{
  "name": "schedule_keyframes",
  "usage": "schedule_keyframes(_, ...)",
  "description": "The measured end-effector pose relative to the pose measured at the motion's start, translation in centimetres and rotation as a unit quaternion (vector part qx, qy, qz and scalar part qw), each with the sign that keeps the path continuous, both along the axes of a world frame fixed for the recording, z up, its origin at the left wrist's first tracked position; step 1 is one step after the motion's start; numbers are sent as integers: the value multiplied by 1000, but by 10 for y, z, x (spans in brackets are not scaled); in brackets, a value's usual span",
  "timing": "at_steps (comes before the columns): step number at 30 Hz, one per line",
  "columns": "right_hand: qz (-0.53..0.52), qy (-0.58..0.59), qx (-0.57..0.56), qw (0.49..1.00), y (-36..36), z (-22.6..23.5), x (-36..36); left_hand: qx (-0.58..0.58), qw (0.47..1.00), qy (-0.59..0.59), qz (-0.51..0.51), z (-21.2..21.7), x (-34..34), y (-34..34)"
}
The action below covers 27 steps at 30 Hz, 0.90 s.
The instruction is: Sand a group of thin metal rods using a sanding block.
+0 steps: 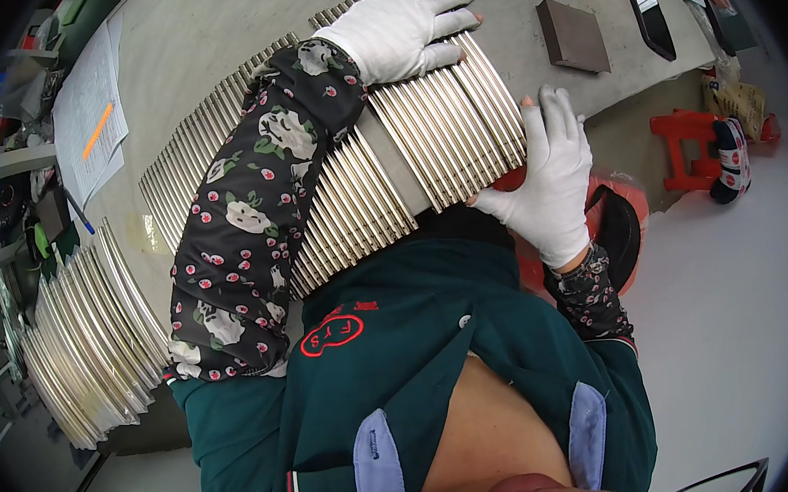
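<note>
Slim shiny metal rods lie side by side in a row on the grey table, with a narrow gap between this group and another group of rods to its left. My left hand, in a white glove with bared fingertips, lies flat with fingers spread across the far ends of the right group. My right hand, gloved the same way, is at the near right end of that group. Its fingers point away from me along the outermost rod, and its thumb is apart, by the rods' near ends. My left forearm hides part of the rods.
A brown rectangular block and a dark phone lie at the right on the table. Plastic-wrapped rods are stacked at the left, near papers and a pen. A red stool stands beyond the table's right edge.
</note>
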State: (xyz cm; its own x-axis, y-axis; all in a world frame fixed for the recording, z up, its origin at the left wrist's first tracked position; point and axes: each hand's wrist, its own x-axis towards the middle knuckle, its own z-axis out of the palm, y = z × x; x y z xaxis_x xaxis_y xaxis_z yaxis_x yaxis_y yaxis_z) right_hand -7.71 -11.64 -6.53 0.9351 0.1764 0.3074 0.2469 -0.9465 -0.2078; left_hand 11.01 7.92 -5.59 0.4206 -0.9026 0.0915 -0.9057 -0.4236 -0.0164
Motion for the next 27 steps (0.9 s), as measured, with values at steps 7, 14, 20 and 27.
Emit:
schedule_keyframes(7, 22, -73, 19, 997, -14, 21, 6, -6, 1000, -4, -1, -2, 0, -1)
schedule_keyframes(14, -73, -182, -85, 977, -50, 18, 68, -48, 991, -7, 121, 20, -7, 13)
schedule_keyframes(20, -231, -133, -209, 941, -55, -9, 107, -35, 978, 31, 203, 13, -17, 32)
schedule_keyframes(27, -95, -144, -37, 984, -37, 14, 69, -39, 976, 38, 209, 11, -19, 32)
